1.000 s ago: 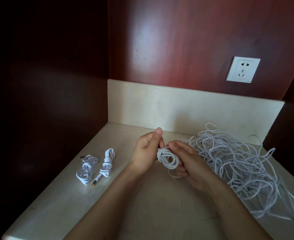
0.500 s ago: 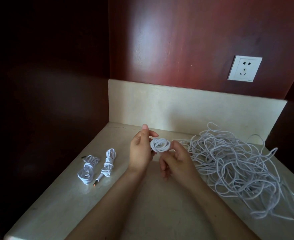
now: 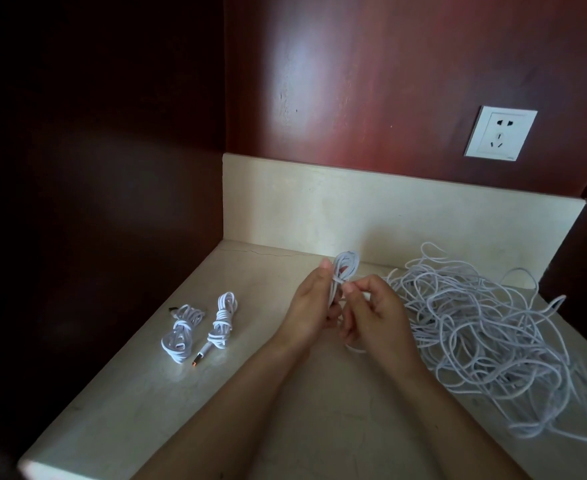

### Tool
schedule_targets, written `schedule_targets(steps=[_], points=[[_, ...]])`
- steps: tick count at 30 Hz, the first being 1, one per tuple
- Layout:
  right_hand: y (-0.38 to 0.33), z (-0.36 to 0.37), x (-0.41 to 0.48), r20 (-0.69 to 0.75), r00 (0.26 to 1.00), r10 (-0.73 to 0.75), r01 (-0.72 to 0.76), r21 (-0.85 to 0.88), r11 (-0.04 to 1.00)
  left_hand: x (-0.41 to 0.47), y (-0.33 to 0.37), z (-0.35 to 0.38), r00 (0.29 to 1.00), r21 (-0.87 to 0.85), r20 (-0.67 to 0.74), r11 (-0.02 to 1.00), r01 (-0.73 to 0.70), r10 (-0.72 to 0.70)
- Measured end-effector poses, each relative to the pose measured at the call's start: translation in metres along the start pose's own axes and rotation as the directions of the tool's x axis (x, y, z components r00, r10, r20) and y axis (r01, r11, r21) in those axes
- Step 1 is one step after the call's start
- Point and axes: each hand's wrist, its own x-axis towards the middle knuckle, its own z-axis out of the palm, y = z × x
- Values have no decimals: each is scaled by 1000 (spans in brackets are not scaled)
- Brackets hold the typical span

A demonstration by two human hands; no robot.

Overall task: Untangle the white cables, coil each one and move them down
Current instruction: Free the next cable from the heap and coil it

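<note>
Now small white cable coil (image 3: pixel 347 263), round before, is squeezed long and upright: left hand (image 3: pixel 311 306) grips it, right hand (image 3: pixel 376 313) fingers (image 3: pixel 349 288) pinch its tail. Two tied white cable bundles (image 3: pixel 181 332) (image 3: pixel 222 320) left of fingers on beige stone desk (image 3: pixel 285 410), one loose white cable tangle (image 3: pixel 486 337) right.

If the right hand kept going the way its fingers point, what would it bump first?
Probably the small coil of white cable that the left hand holds upright, almost at once. The right hand points leftward at it, though depth is hard to judge.
</note>
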Motion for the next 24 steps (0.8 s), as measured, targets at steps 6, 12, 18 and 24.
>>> schedule_targets(steps=[6, 12, 18, 24], points=[[2, -6, 6, -36, 999, 32, -32, 1, 999, 1, 0, 2, 998, -5, 63, 1000, -7, 7], [5, -10, 11, -66, 997, 46, -48, -37, 998, 2, -4, 2, 983, 74, 76, 982, -173, 168], [5, -10, 9, -62, 997, 36, -36, -1, 999, 9, -8, -2, 998, 70, -17, 996, -64, 65], [-2, -14, 12, -17, 989, 144, -139, 158, 978, 10, -6, -3, 998, 25, -64, 1000, 18, -17]])
